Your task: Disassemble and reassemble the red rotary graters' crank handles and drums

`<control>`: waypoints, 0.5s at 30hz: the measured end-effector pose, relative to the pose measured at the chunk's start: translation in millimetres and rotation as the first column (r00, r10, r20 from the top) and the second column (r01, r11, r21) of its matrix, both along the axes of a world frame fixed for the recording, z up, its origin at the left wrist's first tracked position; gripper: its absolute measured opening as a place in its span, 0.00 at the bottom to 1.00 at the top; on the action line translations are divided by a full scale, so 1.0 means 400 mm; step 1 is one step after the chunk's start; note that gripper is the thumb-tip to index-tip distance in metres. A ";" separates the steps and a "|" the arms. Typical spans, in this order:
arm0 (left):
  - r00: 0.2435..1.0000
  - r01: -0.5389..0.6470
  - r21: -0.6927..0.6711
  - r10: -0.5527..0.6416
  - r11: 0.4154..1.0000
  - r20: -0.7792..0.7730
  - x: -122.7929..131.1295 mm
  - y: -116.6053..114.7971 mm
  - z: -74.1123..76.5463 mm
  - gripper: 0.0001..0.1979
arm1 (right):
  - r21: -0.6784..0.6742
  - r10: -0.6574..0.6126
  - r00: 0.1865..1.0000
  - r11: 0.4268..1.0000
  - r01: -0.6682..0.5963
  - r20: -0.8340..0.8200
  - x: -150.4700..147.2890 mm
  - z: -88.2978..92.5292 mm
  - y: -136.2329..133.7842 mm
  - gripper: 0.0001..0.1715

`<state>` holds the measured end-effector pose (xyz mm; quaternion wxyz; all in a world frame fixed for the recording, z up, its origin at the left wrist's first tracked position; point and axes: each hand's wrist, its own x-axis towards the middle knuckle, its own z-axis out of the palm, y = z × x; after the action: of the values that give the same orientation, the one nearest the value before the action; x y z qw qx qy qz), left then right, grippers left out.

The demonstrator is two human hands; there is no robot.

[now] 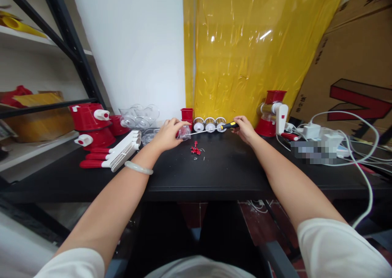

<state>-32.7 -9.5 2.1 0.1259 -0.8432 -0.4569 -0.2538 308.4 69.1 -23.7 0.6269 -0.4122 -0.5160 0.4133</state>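
Observation:
My left hand [169, 133] is curled round a small clear plastic part [184, 132] just above the black table [220, 167]. My right hand [244, 129] grips the yellow-and-black handle of a screwdriver [214, 130], whose thin shaft runs left with its tip at the clear part. A small red piece [195, 150] and a few loose screws [199, 157] lie on the table below and between the hands. A pale bangle [138, 167] sits on my left wrist.
Three metal drum pieces [210, 124] and a red cup [187, 114] stand behind the hands. Red and white parts [101, 141] and clear bowls [141, 114] crowd the left. An assembled red-and-white device [272, 114], chargers and white cables [337, 143] lie right. Yellow plastic sheeting [251, 45] hangs behind.

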 end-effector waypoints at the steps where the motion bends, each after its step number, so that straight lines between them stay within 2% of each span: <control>1: 1.000 0.004 0.001 -0.004 1.000 0.001 0.000 0.000 0.000 0.33 | -0.006 0.020 1.000 1.000 -0.020 -0.020 -0.001 0.002 -0.002 0.16; 3: 1.000 0.011 0.002 -0.011 1.000 0.000 -0.001 0.001 0.000 0.33 | -0.013 0.042 0.998 0.999 -0.043 -0.041 0.000 0.007 -0.005 0.14; 6: 1.000 0.019 0.005 -0.019 1.000 0.000 0.000 0.000 0.002 0.34 | -0.043 0.004 1.000 0.999 -0.005 -0.023 0.003 0.009 -0.006 0.12; 11: 1.000 0.000 -0.002 0.000 1.000 0.010 0.002 -0.002 0.004 0.36 | 0.000 -0.075 0.984 0.997 0.076 0.163 0.006 0.004 0.000 0.19; 13: 1.000 -0.007 0.000 0.007 1.000 0.031 0.001 0.000 0.002 0.37 | 0.005 -0.092 0.986 0.996 0.092 0.138 0.004 0.004 0.000 0.18; 15: 0.998 -0.016 0.009 0.015 1.000 0.068 0.001 0.002 -0.001 0.38 | -0.005 -0.076 0.996 0.997 0.077 0.036 0.000 0.006 -0.002 0.16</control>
<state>-32.4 -8.5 1.8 0.1163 -0.8298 -0.4663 -0.2837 308.6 68.2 -21.4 0.6316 -0.4410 -0.5097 0.3832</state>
